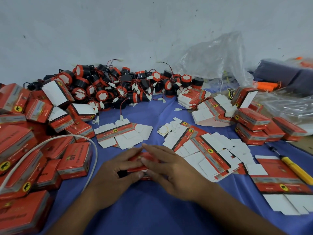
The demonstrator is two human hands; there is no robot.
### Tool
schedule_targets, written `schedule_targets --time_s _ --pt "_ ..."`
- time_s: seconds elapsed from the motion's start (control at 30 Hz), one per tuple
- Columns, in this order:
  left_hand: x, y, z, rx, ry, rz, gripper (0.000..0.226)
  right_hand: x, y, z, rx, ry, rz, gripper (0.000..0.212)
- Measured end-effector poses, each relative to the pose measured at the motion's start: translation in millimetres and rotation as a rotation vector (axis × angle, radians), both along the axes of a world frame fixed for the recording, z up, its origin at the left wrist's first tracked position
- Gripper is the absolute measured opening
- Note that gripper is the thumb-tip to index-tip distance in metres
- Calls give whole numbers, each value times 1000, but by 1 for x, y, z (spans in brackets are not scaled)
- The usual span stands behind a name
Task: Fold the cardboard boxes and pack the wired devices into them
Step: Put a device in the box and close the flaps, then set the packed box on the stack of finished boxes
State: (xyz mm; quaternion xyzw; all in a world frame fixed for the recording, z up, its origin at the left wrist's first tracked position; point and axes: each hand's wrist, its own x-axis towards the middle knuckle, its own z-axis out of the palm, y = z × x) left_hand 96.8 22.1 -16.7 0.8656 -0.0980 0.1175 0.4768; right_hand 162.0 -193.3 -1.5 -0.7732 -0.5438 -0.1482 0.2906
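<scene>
Nearest, on the blue cloth (152, 209), the small red box (135, 169) sits between both hands. The left hand (116, 168) curls its fingers round the box's left end and grips it, while the right hand (171, 170) lays straight fingers across the top and presses down. To fold it well, the left hand should likely hold the sides square while the right tucks the flap fully in without creasing the panel. The box seems to lie with its long axis across the view, from one hand to the other, but the hands hide which end is open. Just beyond lie flat blanks (123, 134), with more spread to the right (203, 150) and folded boxes (76, 160) heaped on the left. Farthest, against the wall (101, 31), is the pile of wired devices (118, 87), well apart from the hands.
</scene>
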Motion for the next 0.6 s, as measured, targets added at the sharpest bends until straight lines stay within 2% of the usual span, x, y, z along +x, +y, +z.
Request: schedule_targets --time_s 0.07,0.17,0.23,0.3,0.47,0.6 --pt "0 -1 -1 19 -6 12 47 -2 -1 -4 40 162 0 38" --pt "0 -3 -1 0 -17 48 45 -4 0 -3 234 508 -78 38" --pt "0 -3 0 -24 -8 67 46 -3 2 -4 301 611 -112 35" --pt "0 -3 -1 0 -21 70 45 -1 2 -5 302 607 -107 26" --pt "-1 -3 0 40 -42 61 45 4 -5 -4 125 393 -46 18" --pt "-1 -4 0 42 -47 61 46 5 -4 -2 143 438 -37 17"
